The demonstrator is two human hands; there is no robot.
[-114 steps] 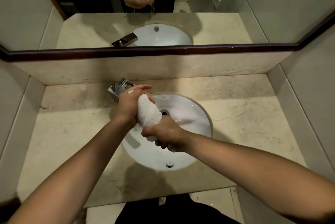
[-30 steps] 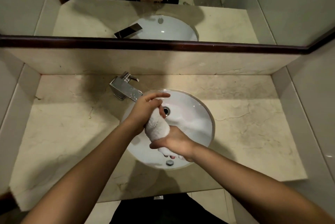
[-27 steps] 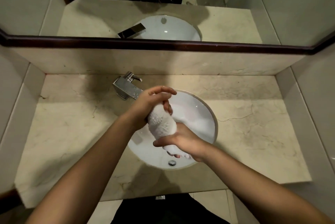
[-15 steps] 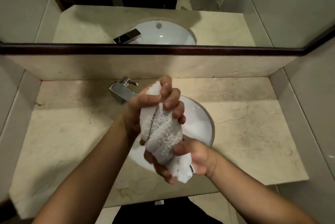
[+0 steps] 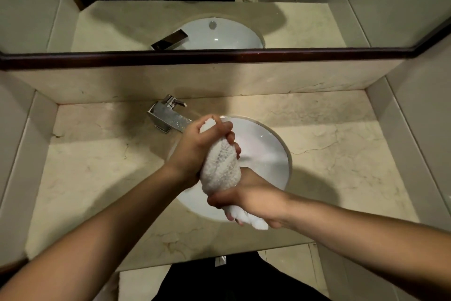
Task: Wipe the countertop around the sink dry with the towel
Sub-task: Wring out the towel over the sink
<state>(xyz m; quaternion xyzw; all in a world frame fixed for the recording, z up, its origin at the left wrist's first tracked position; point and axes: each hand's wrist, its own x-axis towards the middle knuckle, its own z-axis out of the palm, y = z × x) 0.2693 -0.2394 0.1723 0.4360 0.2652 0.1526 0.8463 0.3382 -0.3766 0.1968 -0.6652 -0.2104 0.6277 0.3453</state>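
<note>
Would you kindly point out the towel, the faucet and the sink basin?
towel [image 5: 220,166]: head view, its twisted middle.
faucet [image 5: 168,117]: head view, its spout body.
sink basin [image 5: 263,147]: head view, bare inner wall.

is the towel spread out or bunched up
Bunched up: the towel is twisted into a roll, gripped by the left hand and right hand.

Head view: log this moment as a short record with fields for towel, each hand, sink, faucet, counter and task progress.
towel: white, twisted into a roll, held over the sink
left hand: closed around the towel's upper end
right hand: closed around the towel's lower end
sink: round white basin, set into the counter
faucet: square chrome, behind the sink to the left
counter: beige marble, nothing standing on it
progress: towel being wrung; not on the counter yet
</note>
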